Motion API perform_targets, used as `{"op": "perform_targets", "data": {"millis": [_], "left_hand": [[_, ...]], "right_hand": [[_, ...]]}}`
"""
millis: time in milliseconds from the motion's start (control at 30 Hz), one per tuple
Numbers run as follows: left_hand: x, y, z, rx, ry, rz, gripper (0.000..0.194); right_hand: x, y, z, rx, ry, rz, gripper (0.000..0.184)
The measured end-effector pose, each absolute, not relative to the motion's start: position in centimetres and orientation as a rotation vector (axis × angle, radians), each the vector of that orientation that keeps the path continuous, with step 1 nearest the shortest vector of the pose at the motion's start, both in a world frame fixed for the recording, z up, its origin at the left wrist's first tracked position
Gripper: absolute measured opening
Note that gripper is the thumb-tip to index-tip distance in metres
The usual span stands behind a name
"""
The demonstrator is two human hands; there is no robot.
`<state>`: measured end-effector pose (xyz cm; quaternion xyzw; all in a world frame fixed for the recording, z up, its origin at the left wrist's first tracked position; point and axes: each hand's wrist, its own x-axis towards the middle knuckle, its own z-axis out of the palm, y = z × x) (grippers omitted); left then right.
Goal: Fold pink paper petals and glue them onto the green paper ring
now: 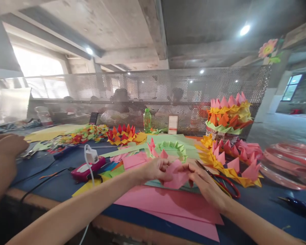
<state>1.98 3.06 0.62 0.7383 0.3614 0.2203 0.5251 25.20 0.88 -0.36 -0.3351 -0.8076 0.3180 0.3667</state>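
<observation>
Between my two hands is a small piece of pink paper [177,175], held up over the table. My left hand [159,170] pinches its left side, and my right hand [193,175] grips its right edge with the fingers closed. Just behind them lies a pale green folded-paper ring [177,147] with pink paper points [153,148] at its left. Large pink paper sheets [173,204] are spread beneath my hands. Red-handled scissors [228,187] lie by my right wrist, partly hidden by it.
Folded-paper crowns [229,112] are stacked at the right, near a clear pink container [287,163]. A magenta power strip [88,169] with a white charger [91,156] sits at left. Behind stand a green bottle [147,121] and a metal mesh screen [142,88]. Another person's hand [7,146] is at far left.
</observation>
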Motion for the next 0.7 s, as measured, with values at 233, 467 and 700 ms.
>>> {"op": "perform_targets", "data": {"millis": [233,467,700], "left_hand": [[1.1,4.7,2.3,1.990,0.739,0.203,0.028],[-0.2,3.6,2.0,2.109,0.825,0.226,0.027],[-0.8,2.5,2.2,2.175,0.973,0.186,0.049]], "right_hand": [[25.7,1.0,-0.3,-0.672,-2.357,0.766,0.052],[25.3,0.6,-0.5,-0.782,-2.433,0.617,0.036],[25.2,0.7,-1.6,-0.733,-2.472,0.688,0.021]]}}
